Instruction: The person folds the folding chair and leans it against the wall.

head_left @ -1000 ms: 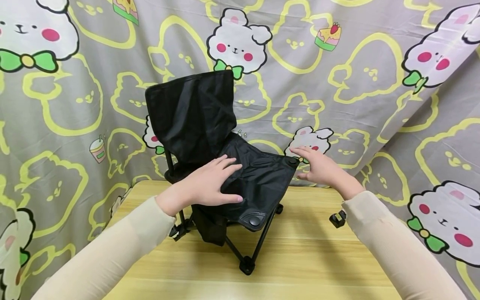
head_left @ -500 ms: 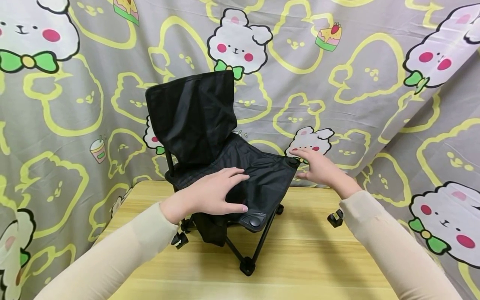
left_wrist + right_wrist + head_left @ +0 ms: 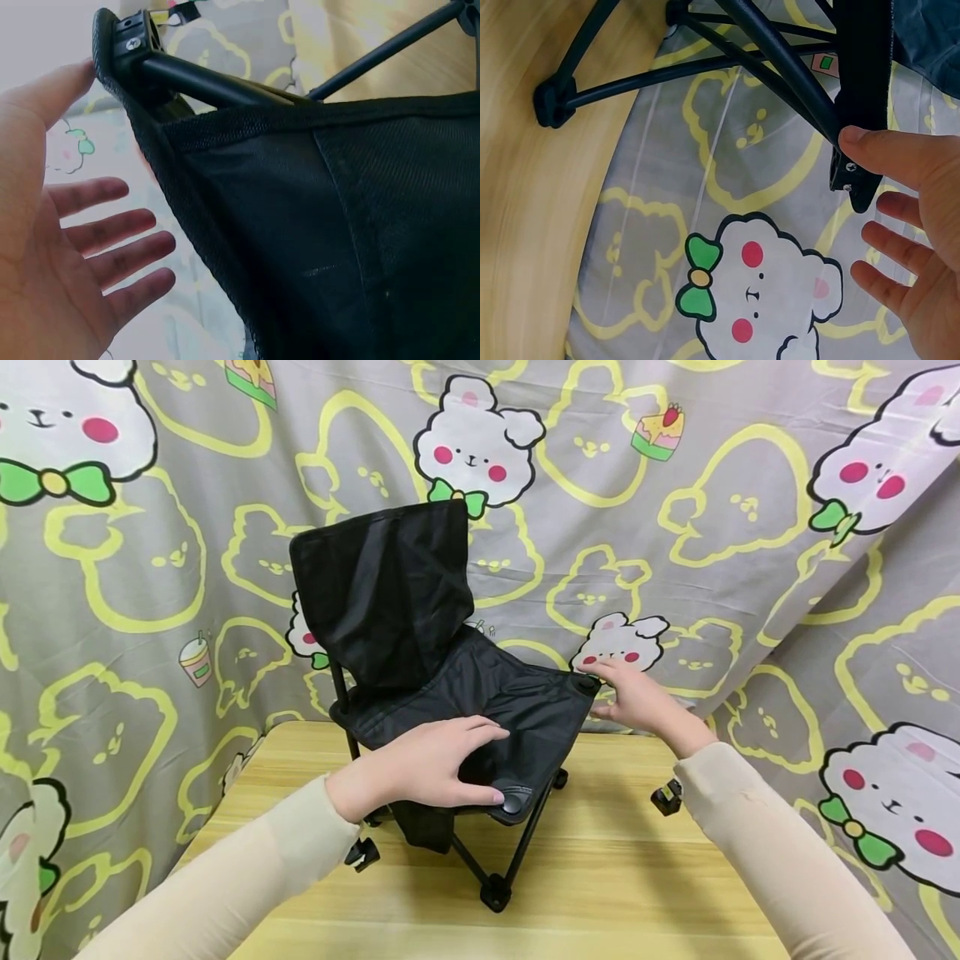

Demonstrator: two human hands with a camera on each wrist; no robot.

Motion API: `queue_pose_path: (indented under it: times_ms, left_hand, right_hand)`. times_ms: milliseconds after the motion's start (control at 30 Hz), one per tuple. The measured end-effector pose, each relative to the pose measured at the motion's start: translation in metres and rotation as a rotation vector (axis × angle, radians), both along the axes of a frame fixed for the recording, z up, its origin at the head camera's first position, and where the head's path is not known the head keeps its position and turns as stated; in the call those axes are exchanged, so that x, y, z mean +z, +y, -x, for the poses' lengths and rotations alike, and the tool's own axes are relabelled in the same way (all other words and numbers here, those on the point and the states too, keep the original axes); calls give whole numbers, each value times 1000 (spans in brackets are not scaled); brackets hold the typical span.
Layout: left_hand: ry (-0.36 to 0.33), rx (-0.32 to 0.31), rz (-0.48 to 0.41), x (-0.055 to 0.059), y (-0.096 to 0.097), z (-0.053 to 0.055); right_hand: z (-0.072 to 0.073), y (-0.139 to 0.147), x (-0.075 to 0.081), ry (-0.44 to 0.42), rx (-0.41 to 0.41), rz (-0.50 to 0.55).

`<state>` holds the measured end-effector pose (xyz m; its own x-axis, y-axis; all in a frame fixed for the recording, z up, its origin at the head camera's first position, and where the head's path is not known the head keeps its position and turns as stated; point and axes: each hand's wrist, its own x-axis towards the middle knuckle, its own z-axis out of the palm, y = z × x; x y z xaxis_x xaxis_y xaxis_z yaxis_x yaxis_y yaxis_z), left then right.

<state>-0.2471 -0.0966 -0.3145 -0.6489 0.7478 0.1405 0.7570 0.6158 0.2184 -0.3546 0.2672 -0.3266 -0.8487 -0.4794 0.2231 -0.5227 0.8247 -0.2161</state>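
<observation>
A small black folding camp chair (image 3: 386, 593) stands unfolded on the wooden table, its backrest at the left and its fabric seat (image 3: 543, 718) tilting toward the right. My left hand (image 3: 431, 764) spreads over the near side of the seat, thumb tip right at the near front corner patch (image 3: 516, 799). From underneath, the left wrist view has that thumb at the fabric edge by the corner bracket (image 3: 135, 46), the other fingers apart from the cloth. At the far front corner is my right hand (image 3: 637, 693). Its thumb overlaps the leg joint (image 3: 847, 169) in the right wrist view, fingers loosely extended.
The wooden tabletop (image 3: 600, 877) lies beneath the chair's legs. A grey curtain (image 3: 720, 593) with cartoon animals hangs close behind and at both sides. A dark pouch (image 3: 423, 822) dangles under the seat's near side. Small black devices (image 3: 666, 796) sit at my wrists.
My left hand has slid forward and down along the seat to the near front corner. The right hand has barely shifted, and the chair has stayed in place.
</observation>
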Motion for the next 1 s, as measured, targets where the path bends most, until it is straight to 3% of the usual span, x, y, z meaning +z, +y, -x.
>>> queue_pose_path:
  times_ms: [467, 1000]
  left_hand:
    - [-36, -46, -14, -3, 8, -12]
    - [-3, -100, -40, -8, 15, -18]
  right_hand:
    - [4, 1, -9, 62, 69, 24]
    - [12, -5, -12, 110, 96, -7]
